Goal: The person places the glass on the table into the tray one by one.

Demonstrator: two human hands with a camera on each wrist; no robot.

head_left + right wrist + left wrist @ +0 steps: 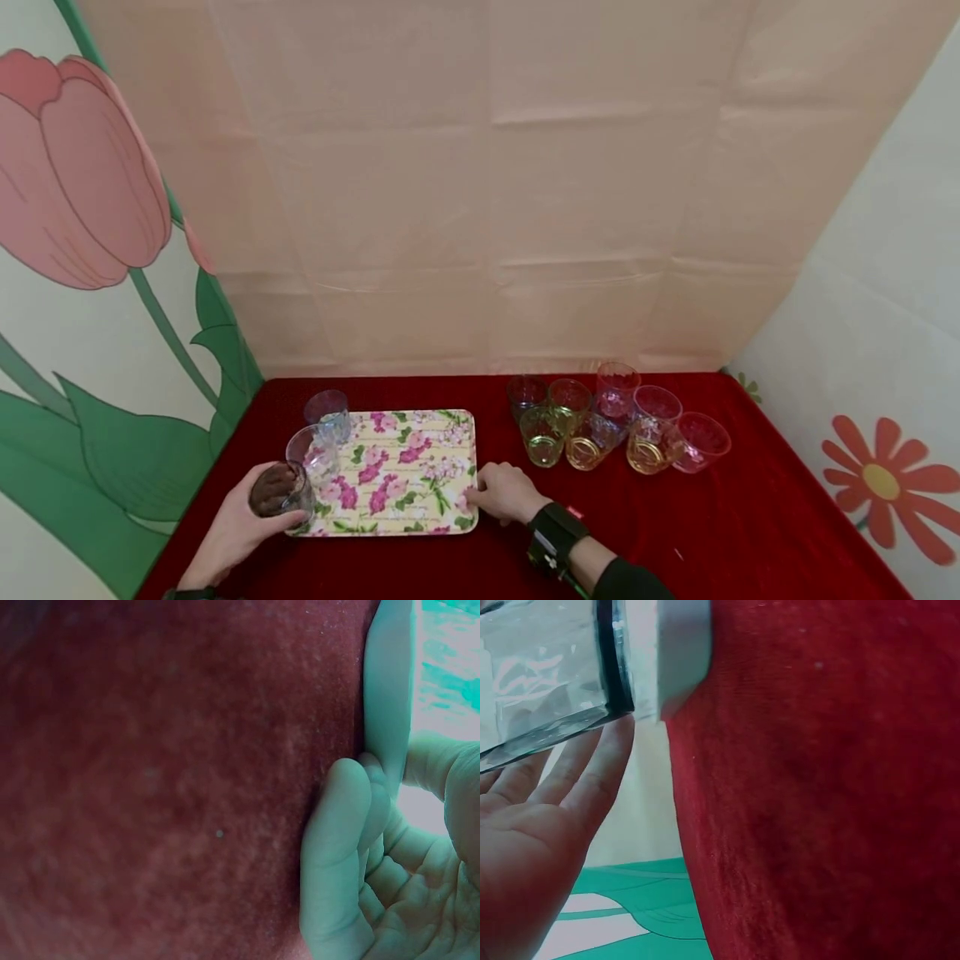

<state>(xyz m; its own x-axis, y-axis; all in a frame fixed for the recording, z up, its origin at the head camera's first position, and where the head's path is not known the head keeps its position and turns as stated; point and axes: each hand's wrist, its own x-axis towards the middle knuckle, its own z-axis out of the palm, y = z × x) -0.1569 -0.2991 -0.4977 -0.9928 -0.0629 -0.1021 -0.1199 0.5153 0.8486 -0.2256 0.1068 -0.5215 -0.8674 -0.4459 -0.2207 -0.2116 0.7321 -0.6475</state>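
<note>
A flowered tray [408, 475] lies on the red cloth. My left hand [238, 523] holds a dark grey glass [287, 497] at the tray's front left corner, fingers on its far side and thumb in front. In the left wrist view the clear wall of this glass [547, 675] shows above the fingers [596, 769]. Two clear bluish glasses, one nearer [311, 454] and one farther [328, 412], stand along the tray's left side. My right hand [512, 493] grips the tray's right edge; the right wrist view has the pale rim [390, 682] between thumb and fingers.
Right of the tray stand several coloured glasses in a cluster, among them a green one [543, 437], a tall pink one [617, 390] and, at the far right, a tilted pink one [702, 442]. The red cloth [720, 533] reaches the papered back wall [487, 208].
</note>
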